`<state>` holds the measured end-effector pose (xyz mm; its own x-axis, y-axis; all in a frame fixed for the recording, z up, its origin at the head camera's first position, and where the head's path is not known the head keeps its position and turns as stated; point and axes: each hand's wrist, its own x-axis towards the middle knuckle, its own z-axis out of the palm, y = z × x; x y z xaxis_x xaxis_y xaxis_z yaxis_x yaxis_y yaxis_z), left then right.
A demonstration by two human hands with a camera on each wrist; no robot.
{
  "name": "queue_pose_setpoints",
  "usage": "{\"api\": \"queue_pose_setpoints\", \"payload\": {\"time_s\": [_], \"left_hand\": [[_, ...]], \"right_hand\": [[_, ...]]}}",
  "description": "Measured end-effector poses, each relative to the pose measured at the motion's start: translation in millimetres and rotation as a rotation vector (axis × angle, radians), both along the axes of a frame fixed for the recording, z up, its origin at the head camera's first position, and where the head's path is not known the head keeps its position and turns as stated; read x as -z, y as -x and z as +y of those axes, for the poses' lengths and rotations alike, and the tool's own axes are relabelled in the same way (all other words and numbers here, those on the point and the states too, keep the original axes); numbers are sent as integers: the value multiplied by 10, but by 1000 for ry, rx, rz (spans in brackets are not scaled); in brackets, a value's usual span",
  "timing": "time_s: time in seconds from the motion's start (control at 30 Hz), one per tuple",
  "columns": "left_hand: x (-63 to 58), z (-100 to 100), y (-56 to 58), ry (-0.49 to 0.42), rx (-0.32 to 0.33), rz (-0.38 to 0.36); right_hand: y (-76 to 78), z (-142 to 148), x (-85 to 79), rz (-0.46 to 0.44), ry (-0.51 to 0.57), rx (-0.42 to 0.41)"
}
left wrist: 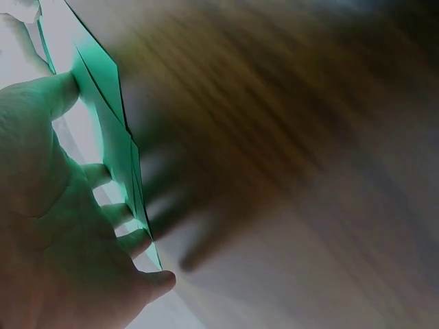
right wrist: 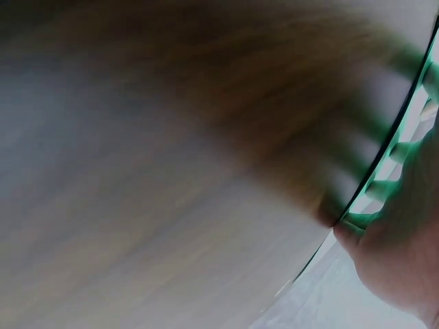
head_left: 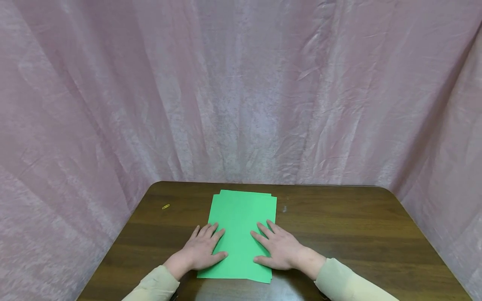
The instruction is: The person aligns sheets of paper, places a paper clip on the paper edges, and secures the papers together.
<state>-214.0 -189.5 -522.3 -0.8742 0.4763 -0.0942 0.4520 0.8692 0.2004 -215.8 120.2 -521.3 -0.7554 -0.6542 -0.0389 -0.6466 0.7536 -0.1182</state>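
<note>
Pink crinkled cloth (head_left: 241,92) hangs as a backdrop on three sides of a dark brown wooden worktop (head_left: 357,234) with rounded far corners and a smooth, slightly glossy grain.

Green paper (head_left: 241,225) lies flat near the front middle of the worktop, long side running away from the person. It looks like more than one sheet, or a folded one, since stepped edges show at the far end and at the near right corner. It should handle as light, thin and limp, quick to crease and apt to slide on the polished wood; an edge or corner looks the best place to pinch it, with a flat palm to steady it.

Both hands rest on the paper with fingers spread and straight, gripping nothing. The left hand (head_left: 203,251) presses on the left edge, partly on the wood; the left wrist view shows its fingertips (left wrist: 103,175) at the green edge (left wrist: 113,130). The right hand (head_left: 280,248) lies flat on the right half. Beige sleeves (head_left: 346,282) cover both forearms.

A small yellow paper clip (head_left: 165,206) lies well apart to the left.
</note>
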Motion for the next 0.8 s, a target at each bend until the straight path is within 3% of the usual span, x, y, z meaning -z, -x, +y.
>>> {"api": "queue_pose_setpoints", "payload": {"time_s": [0.3, 0.6, 0.8], "left_hand": [[40, 224, -5, 15, 39, 48], [-42, 502, -34, 60, 44, 38], [-10, 655, -40, 96, 53, 74]], "right_hand": [[-32, 232, -19, -14, 16, 6], [-78, 485, -1, -31, 42, 24], [-104, 630, 13, -20, 47, 27]]}}
